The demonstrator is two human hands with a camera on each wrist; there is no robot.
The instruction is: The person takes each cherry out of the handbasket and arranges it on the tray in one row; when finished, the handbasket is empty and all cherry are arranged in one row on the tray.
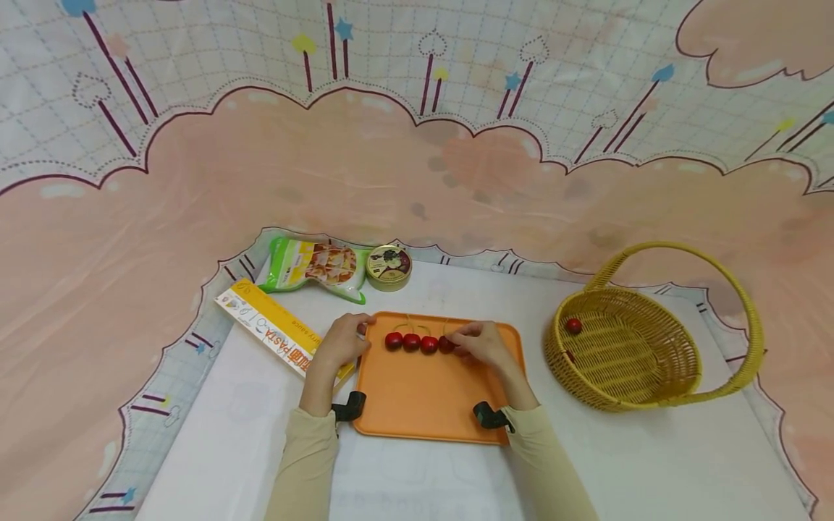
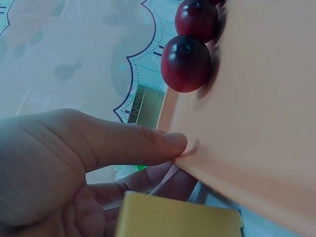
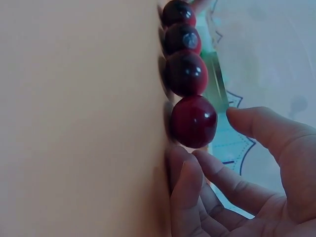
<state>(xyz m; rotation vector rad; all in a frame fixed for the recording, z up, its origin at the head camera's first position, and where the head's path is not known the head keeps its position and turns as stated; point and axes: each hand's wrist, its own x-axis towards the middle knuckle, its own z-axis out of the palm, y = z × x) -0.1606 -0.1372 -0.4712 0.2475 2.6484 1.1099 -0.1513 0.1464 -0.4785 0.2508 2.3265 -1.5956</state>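
Crosswise in front of you, four red cherries (image 1: pixel 411 342) sit in a row on the far part of the orange tray (image 1: pixel 423 398), the row's long axis running left to right, roughly along the far rim. Their thin stems, pale and curved, point away from you toward the far side. Each cherry is round, glossy and deep red, darkening in places, and neighbours stand touching or nearly so. Your tray is a smooth rectangle with rounded corners and a low raised rim, its longer sides also lying left to right.

Your left hand (image 1: pixel 342 340) pinches the tray's left rim near the far corner, thumb on top and fingers beneath. Your right hand (image 1: pixel 483 342) is at the rightmost cherry, thumb and fingers spread apart around it, not clasping it; whether a fingertip touches it, you cannot tell.

On the right stands a woven yellow basket (image 1: pixel 580 380) with an arched handle; one more cherry (image 1: pixel 573 326) lies inside, on its left. To the left, a yellow-and-white pasta box (image 1: pixel 274 329) slants from far left to near right, partly behind your left arm. Beyond it lie a shiny green bag (image 1: pixel 319 268) and a round tin (image 1: pixel 389 268) on the white bench (image 1: pixel 651 463).
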